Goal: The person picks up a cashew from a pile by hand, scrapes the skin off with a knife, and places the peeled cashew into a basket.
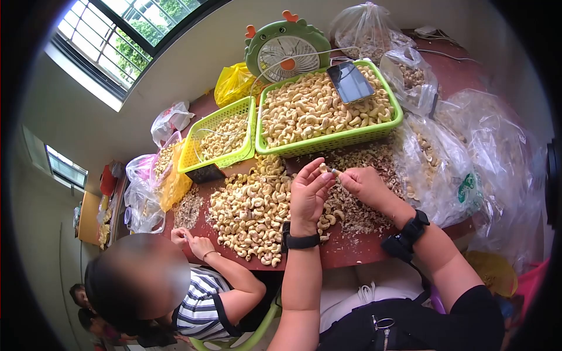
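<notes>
My left hand [310, 190], palm up, pinches a cashew [324, 168] between thumb and fingertips. Closed around a small slim tool [335, 172], my right hand [364, 184] brings its tip close to that nut; whether it touches is too small to tell. Both hands are above the red table, over a spread of brown skin scraps [366, 213]. To the left of my left hand lies a large loose pile of cashews [249, 202]. The tool's exact kind is mostly hidden by my fingers.
Behind my hands stand a large green basket [328, 139] of cashews with a phone [350, 82] on top, a smaller basket [193, 161] and a fan [287, 52]. Plastic bags [439, 169] crowd the right. A person in a striped shirt [202, 301] works at the left.
</notes>
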The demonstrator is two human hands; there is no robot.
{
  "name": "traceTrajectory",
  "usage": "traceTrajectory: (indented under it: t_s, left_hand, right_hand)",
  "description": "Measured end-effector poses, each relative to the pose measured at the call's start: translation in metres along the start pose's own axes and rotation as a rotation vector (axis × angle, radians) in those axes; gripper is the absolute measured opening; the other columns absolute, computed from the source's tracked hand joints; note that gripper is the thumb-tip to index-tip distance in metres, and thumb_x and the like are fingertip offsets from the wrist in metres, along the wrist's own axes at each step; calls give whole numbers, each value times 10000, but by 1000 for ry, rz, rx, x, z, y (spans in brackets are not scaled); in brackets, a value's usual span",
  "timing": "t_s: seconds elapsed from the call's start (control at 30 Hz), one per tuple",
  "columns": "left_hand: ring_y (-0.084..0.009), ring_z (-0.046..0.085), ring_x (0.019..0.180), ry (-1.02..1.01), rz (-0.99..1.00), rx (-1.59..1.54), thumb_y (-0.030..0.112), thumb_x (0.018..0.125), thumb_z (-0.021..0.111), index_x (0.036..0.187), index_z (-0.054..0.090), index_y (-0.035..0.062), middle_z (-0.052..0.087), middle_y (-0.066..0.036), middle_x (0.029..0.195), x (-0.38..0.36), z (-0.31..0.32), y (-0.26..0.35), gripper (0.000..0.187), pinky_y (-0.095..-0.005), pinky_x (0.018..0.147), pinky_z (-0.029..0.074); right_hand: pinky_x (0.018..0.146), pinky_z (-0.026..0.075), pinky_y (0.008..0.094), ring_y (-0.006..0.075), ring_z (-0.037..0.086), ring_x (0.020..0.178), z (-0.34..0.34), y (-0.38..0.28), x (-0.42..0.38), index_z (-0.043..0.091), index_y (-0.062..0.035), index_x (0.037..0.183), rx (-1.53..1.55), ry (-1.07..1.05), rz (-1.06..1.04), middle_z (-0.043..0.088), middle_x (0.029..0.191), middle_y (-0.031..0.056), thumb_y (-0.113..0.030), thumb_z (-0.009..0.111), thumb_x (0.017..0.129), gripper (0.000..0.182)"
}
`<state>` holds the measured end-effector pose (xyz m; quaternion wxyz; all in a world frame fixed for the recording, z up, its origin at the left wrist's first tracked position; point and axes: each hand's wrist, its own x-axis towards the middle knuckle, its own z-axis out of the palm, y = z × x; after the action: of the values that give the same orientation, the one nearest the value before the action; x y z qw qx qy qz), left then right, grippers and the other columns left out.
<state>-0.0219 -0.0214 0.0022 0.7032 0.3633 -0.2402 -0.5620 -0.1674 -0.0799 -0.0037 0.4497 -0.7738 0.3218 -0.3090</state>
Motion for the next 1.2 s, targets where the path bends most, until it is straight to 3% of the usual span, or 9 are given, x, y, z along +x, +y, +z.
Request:
traceTrajectory:
  t_s: [0.3,0.6,1.0,1.2]
  left_hand:
    - [-117,553,657,57,-13,-69,35,814,496,1020,505,-11,583,-86,858,2,-5,-9,212,-211,553,459]
    - [-151,581,719,120,-11,-102,73,827,506,1012,518,25,595,-70,823,1,-4,-14,192,-269,636,494]
    - [-170,576,815,-1,6,-61,24,808,516,1093,493,52,591,-64,894,0,-12,-14,287,-316,709,486]
    - [-253,564,914,41,19,-109,12,806,512,1063,500,41,581,-118,920,-3,-4,-12,260,-376,765,489]
  right_hand:
    - [477,383,311,171,473,487,2,3,0,551,10,687,-13,-34,-2,500,533,119,-319,470,824,365]
    - [491,393,318,190,486,499,2,1,-1,558,12,702,40,-44,38,508,548,129,-327,481,820,367]
    - [488,395,317,195,481,488,1,-2,-1,551,7,688,34,-55,63,507,539,123,-308,476,819,349]
    - [483,386,323,203,474,484,2,3,0,546,9,676,1,-44,10,504,541,128,-314,478,820,360]
